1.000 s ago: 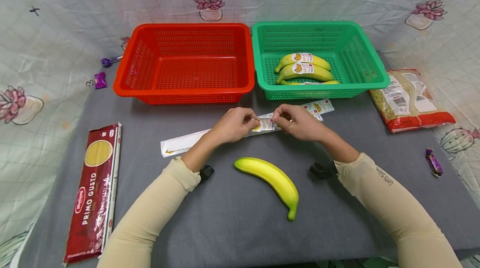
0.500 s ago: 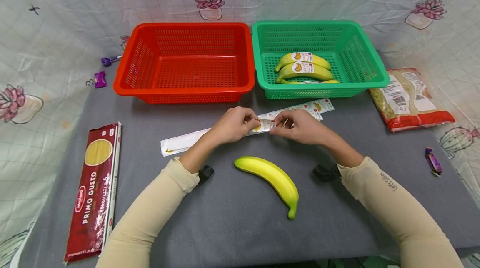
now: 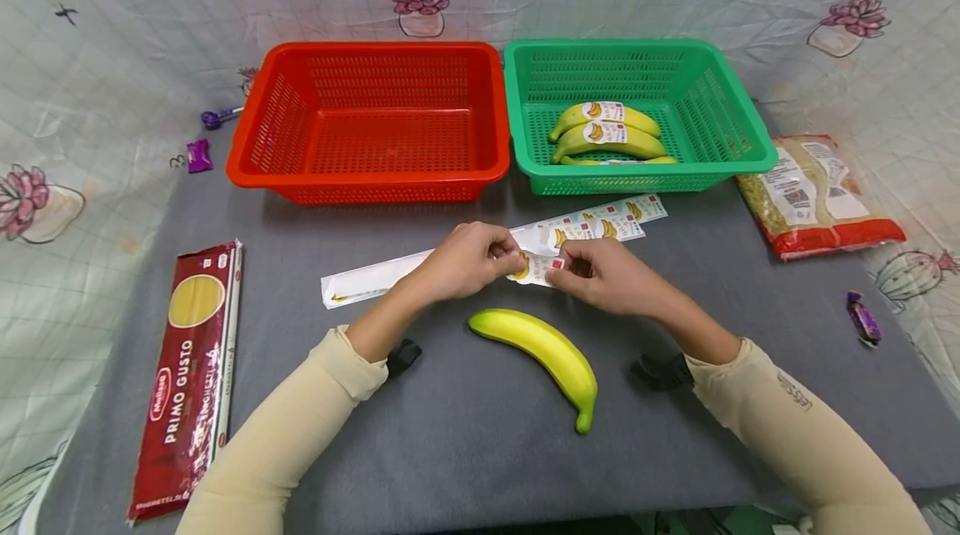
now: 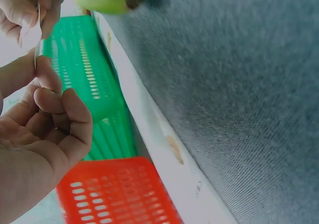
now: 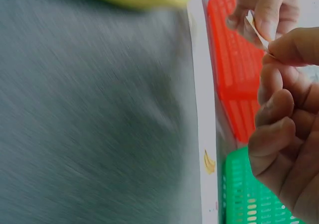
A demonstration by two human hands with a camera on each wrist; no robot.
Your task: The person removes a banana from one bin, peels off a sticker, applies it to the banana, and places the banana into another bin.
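Sticker (image 3: 536, 267) pinched between both hands

On the surface (image 3: 465, 452), 2 baskets stand side by side at 12 o'clock: the left basket (image 3: 367, 122) and the right basket (image 3: 637, 114), which has 3 bananas (image 3: 607, 135) in it. A sticker strip (image 3: 480, 256) lies in front of them, with both hands (image 3: 540, 268) meeting over its middle. A single banana (image 3: 543, 352) lies just at 6 o'clock of the hands. A pasta packet (image 3: 191, 368) lies at 8 o'clock, a bag (image 3: 817, 197) at 2 o'clock.
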